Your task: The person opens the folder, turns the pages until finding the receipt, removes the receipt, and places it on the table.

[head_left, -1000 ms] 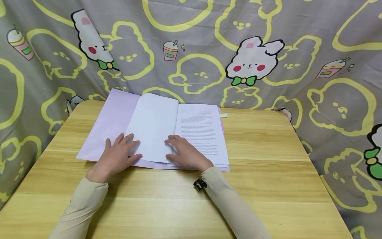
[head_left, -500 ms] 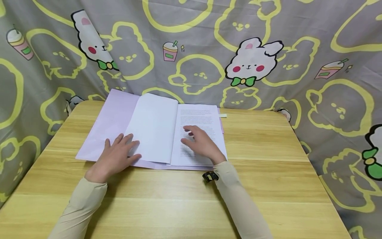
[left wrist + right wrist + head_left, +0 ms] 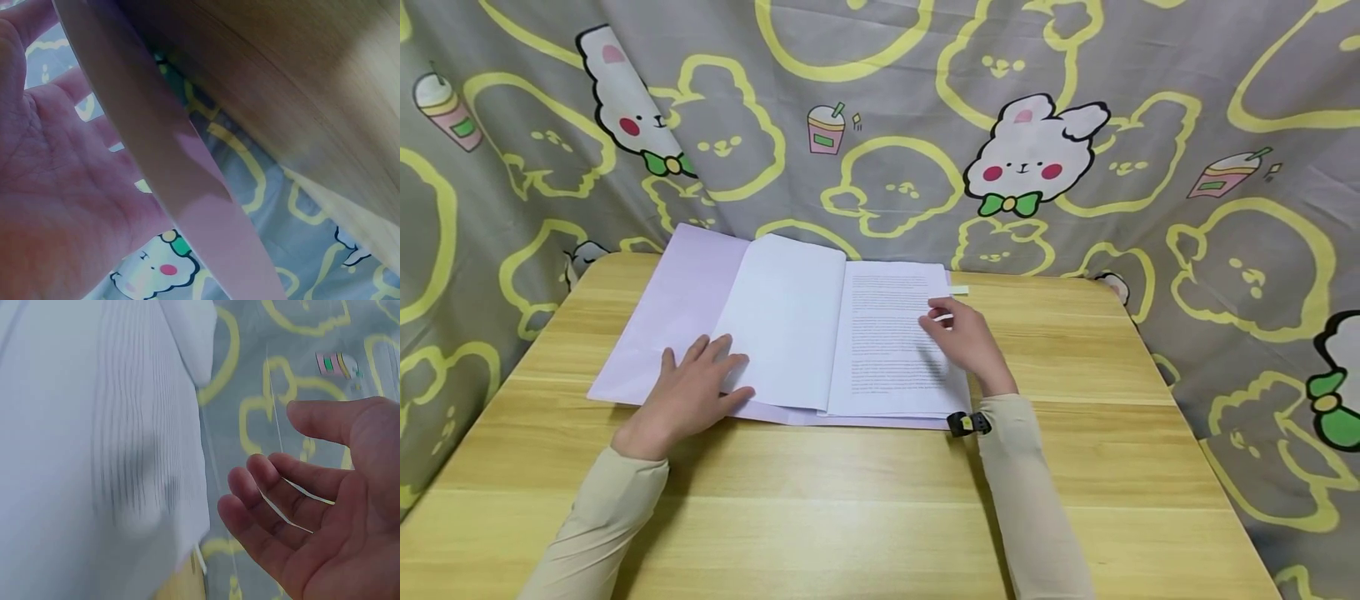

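Note:
A lilac folder (image 3: pixel 688 283) lies spread on the table, with a stack of paper inside. On the stack's left is a blank white page (image 3: pixel 790 321); a printed page (image 3: pixel 887 350) faces up on the right. My left hand (image 3: pixel 688 398) rests with fingers spread over the lower left, across the folder cover and the blank page's edge. Above the printed page's right edge is my right hand (image 3: pixel 966 337), its fingers loosely bent. In the right wrist view, nothing sits between the thumb and fingers of the right hand (image 3: pixel 325 512), which are apart from the paper.
A pale tab (image 3: pixel 959 290) sticks out at the folder's upper right. The wooden table (image 3: pixel 820 517) ends at a patterned grey curtain (image 3: pixel 895 100) behind and on both sides. A small black device (image 3: pixel 968 423) is on the right wrist.
My right hand has left the lower edge of the blank page and moved right and up across the printed page to its right edge. My left hand stays put.

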`<state>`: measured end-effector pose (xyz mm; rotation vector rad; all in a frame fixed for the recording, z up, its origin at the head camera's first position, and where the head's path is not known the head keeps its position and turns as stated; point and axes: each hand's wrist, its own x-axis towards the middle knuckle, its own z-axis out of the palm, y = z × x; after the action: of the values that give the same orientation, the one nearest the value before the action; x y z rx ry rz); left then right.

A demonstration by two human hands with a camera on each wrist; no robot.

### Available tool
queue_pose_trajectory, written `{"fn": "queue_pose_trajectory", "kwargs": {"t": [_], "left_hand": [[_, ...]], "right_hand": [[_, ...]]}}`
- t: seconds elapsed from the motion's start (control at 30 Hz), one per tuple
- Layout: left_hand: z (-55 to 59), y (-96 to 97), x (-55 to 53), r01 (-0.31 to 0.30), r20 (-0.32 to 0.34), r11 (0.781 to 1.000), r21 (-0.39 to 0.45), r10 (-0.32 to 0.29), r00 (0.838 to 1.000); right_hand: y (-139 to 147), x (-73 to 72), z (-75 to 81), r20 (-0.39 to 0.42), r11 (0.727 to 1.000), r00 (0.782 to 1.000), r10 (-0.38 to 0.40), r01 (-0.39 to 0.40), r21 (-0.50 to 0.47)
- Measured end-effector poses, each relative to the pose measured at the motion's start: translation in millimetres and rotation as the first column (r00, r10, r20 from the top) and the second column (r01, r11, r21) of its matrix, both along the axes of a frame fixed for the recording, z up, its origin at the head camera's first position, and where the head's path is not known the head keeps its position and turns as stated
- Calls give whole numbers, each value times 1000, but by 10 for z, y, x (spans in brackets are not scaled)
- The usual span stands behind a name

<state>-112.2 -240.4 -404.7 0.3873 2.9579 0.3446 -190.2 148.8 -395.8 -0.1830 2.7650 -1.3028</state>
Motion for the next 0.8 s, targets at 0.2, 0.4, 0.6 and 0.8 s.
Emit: {"fn": "queue_pose_trajectory", "kwargs": {"t": [0.2,0.4,0.6,0.8], "left_hand": [[2,9,-5,-1,-12,1000,1,1,1000],[-2,9,-11,-3,-8,1000,-1,3,1000],[1,4,-5,-7,-1,1000,0,7,1000],[4,7,-3,-7,6,1000,3,7,1000]], "right_hand": [[229,-34,-24,26,993,992,-122,122,7],[408,-33,-55,131,986,980,-147,134,103],[490,-9,-96,238,986,963,-124,93,138],[484,-16,-130,295,990,948,-115,85,113]]}}
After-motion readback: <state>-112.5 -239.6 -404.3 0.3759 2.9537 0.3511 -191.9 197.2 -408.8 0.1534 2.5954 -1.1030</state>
